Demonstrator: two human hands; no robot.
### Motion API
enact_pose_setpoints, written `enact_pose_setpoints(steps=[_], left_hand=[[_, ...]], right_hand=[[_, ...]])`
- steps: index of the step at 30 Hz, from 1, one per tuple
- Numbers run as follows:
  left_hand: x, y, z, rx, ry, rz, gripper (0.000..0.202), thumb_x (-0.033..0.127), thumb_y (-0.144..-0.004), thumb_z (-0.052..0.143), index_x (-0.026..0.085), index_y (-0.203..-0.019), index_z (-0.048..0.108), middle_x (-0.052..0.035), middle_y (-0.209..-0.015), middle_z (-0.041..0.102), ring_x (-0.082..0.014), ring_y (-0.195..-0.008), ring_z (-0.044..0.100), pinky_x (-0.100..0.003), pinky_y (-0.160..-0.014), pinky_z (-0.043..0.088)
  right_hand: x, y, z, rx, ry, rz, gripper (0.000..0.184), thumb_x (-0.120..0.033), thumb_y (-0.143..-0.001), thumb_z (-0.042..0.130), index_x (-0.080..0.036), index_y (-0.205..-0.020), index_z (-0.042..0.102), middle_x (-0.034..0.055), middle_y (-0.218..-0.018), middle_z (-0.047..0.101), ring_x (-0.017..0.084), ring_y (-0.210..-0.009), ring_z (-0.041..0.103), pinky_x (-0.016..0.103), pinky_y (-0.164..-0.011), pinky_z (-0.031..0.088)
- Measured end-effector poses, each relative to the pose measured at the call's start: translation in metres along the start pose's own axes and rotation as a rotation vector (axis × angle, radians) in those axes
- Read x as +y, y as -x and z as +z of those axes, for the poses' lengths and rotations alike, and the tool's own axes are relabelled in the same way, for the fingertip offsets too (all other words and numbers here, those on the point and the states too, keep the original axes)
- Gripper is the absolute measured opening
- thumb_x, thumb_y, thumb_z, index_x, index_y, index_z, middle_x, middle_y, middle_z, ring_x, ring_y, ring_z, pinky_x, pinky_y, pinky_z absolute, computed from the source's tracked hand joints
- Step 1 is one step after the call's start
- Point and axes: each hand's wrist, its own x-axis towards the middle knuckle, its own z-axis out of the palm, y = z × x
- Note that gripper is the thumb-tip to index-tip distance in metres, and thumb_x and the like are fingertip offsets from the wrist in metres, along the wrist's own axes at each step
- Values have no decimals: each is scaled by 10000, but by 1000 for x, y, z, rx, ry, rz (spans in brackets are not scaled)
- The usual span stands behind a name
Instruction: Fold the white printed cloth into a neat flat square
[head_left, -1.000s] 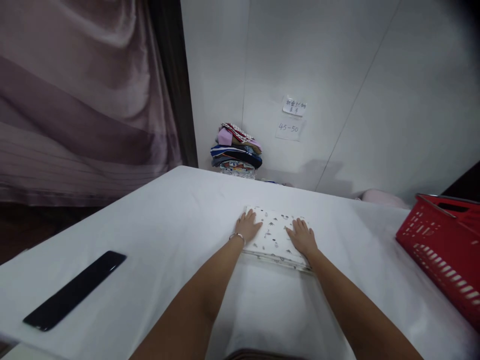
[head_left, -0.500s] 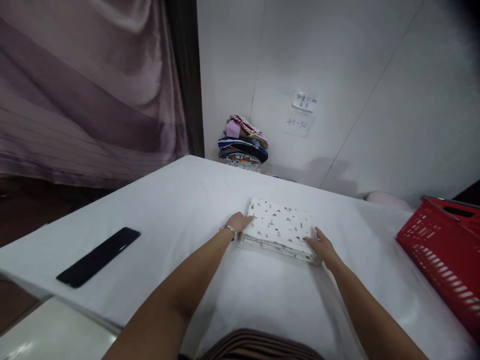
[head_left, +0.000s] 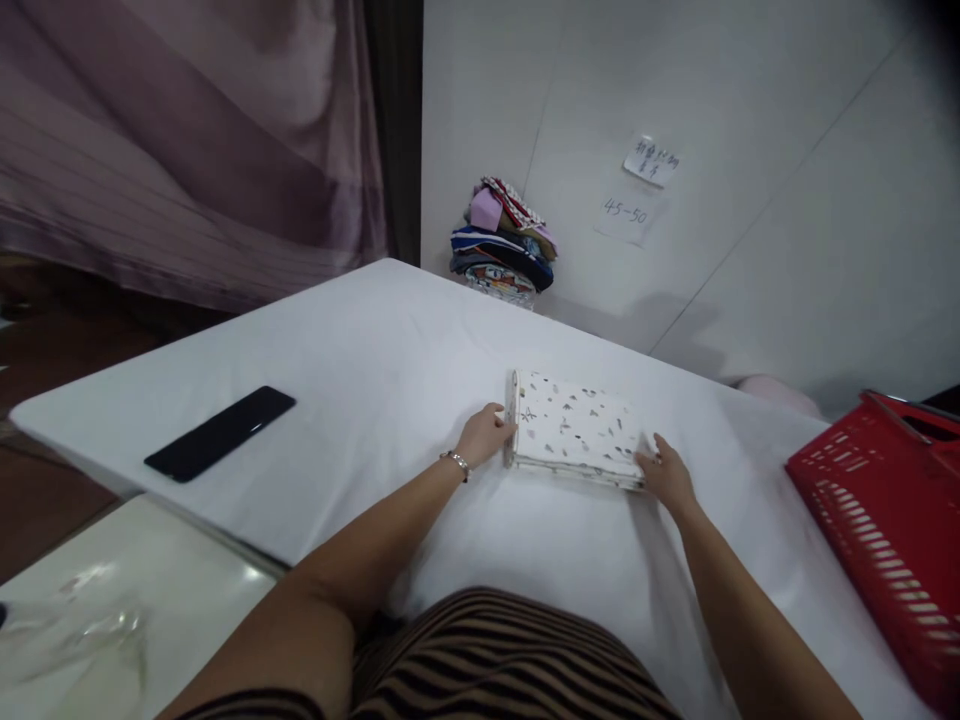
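Observation:
A folded white cloth with small dark prints (head_left: 577, 428) lies on the white table (head_left: 390, 360), in the middle. My left hand (head_left: 486, 435), with a bracelet on its wrist, grips the cloth's left edge, fingers curled round it. My right hand (head_left: 664, 472) holds the cloth's near right corner, fingers pressed against its side. Both forearms reach forward over the table.
A black phone (head_left: 221, 432) lies at the table's left. A red plastic basket (head_left: 892, 530) stands at the right edge. A stack of folded clothes (head_left: 504, 245) sits at the far side against the wall, under two paper notes (head_left: 637, 190). A mauve curtain (head_left: 187, 150) hangs at left.
Both hands slid off the cloth's top to its left edge and right corner. The view shifted back and left, showing my striped clothing.

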Motion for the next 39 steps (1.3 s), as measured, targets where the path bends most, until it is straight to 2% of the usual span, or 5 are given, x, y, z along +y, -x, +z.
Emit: enact_pose_setpoints(steps=[4, 12, 22, 33, 39], left_hand=[[-8, 18, 4, -39, 230, -81, 304, 286, -744, 586, 170, -1025, 571, -46, -915, 674, -123, -675, 630, -221, -578, 486], [-3, 45, 7, -72, 249, -97, 103, 236, -701, 581, 165, -775, 588, -18, -756, 646, -121, -667, 602, -199, -520, 473], [0, 56, 10, -20, -61, 113, 175, 355, -700, 600, 192, -762, 607, -1, -769, 634, -144, -711, 565, -256, -645, 422], [1, 57, 11, -14, -55, 107, 186, 389, -719, 592, 203, -729, 593, 2, -764, 626, -153, -724, 556, -262, -633, 400], [3, 55, 12, -9, -32, 69, 171, 334, -752, 526, 197, -680, 599, 12, -710, 631, -135, -684, 553, -250, -614, 385]], right_hand=[[-39, 24, 8, 108, 59, -391, 408, -379, -824, 480, -147, -1141, 591, 139, -1157, 601, 271, -1119, 517, 470, -973, 390], [-134, 60, 57, -180, -85, -790, 205, -311, -865, 523, -222, -1000, 649, 77, -994, 661, 225, -958, 573, 398, -854, 457], [-155, 55, 85, -361, -40, -704, 148, -243, -840, 561, -214, -932, 673, 64, -930, 647, 206, -891, 547, 350, -806, 428], [-157, 53, 80, -376, -271, -590, 177, -312, -867, 517, -226, -813, 662, 32, -780, 627, 176, -782, 572, 307, -714, 456], [-153, 56, 77, -363, -161, -720, 190, -285, -892, 480, -224, -916, 659, 64, -908, 630, 200, -887, 555, 343, -784, 456]])
